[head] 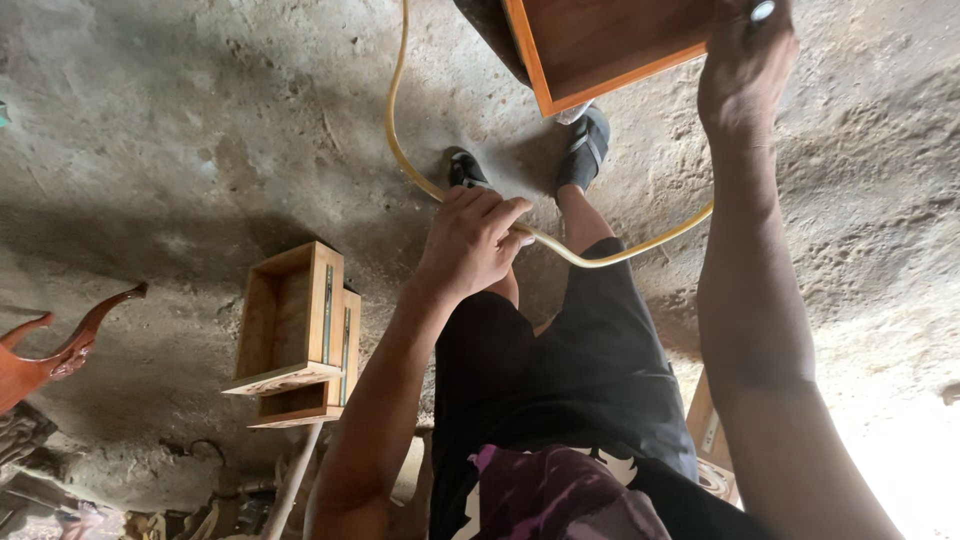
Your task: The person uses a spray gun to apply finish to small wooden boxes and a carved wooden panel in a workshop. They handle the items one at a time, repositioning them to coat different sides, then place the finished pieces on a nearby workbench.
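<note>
Bare concrete floor [200,130] lies open on the left, up to two wooden drawers [295,335] stacked on their sides, both empty. The yellow hose [620,255] is gripped by the left hand [470,240], fingers curled tight, and curves from top to right. The wooden box [600,45] at the top edge is held by the right hand [745,65]; its fingers are hidden.

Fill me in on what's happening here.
A person stands on a dusty concrete floor. Their left hand grips a yellow hose, and their right hand is raised against a wooden drawer, apparently with a small tool. Two more wooden drawers sit stacked on the floor to the left.
</note>
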